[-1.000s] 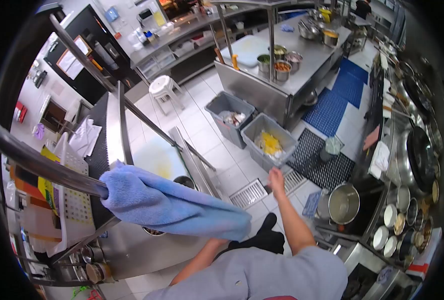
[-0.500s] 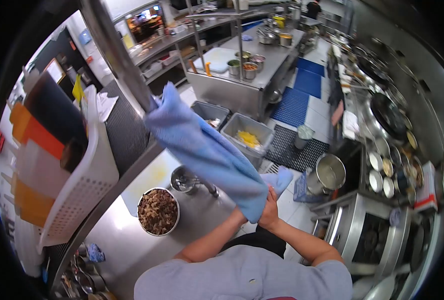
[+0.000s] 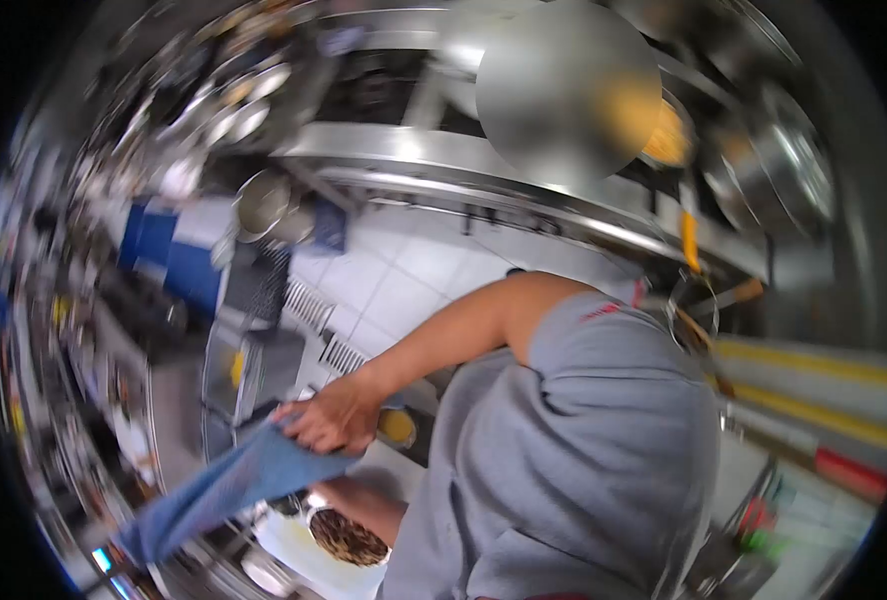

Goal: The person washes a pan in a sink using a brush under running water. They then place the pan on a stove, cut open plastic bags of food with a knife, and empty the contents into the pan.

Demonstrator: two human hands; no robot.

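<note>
A blue cloth [image 3: 229, 485] stretches from the lower left toward my body. My right hand [image 3: 334, 415] is closed on its near end. My left hand [image 3: 336, 492] lies just below it, beside the cloth's lower edge; its fingers are blurred and partly hidden, so its grip cannot be made out. Next to my left forearm is a round container of brown chopped food [image 3: 349, 540], partly covered by that arm. It is by a pale cutting board [image 3: 299, 550].
A stove counter [image 3: 404, 145] runs across the top, with a blurred metal lid [image 3: 554, 90] and a pan of orange food [image 3: 669, 135]. A metal pot [image 3: 264, 205] stands at upper left. Grey bins [image 3: 264, 365] stand on the floor, left of my right hand.
The view has swung strongly toward the stove side. My right hand still holds the cloth's end, now left of my body. The stove, lid and pans at the top have come into closer view.
</note>
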